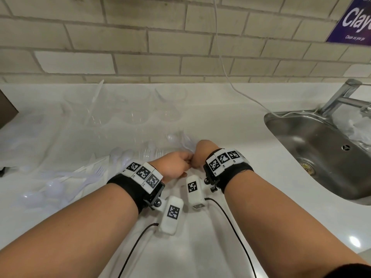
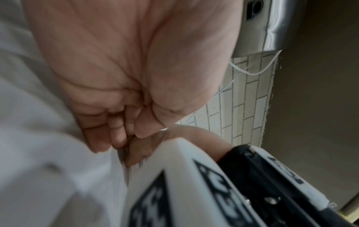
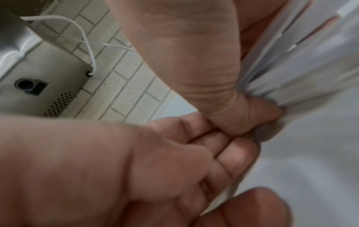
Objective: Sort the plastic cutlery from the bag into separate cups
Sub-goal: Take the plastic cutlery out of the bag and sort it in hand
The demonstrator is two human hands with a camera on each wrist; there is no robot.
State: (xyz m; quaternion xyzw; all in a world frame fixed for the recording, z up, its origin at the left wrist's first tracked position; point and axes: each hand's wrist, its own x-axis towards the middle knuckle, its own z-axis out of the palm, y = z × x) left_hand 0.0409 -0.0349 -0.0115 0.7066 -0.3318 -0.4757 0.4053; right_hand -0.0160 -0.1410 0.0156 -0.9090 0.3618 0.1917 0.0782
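Observation:
A clear plastic bag (image 1: 185, 142) with white cutlery inside lies on the white counter (image 1: 220, 121), just beyond my hands. My left hand (image 1: 180, 161) and right hand (image 1: 198, 157) meet knuckle to knuckle, and each pinches the bag's plastic. The right wrist view shows my right thumb and fingers (image 3: 260, 112) gathering the film (image 3: 310, 99), with my left fist (image 3: 155, 153) below. Three clear cups (image 1: 134, 111) stand in a row at the back. The left cup (image 1: 94, 115) holds a white knife. Loose white spoons and forks (image 1: 88, 177) lie to the left.
A steel sink (image 1: 297, 135) with a faucet (image 1: 341, 97) is set into the counter at the right. A white cable (image 1: 226, 73) hangs down the brick wall to the sink. A brown box (image 1: 6, 109) stands at the far left edge.

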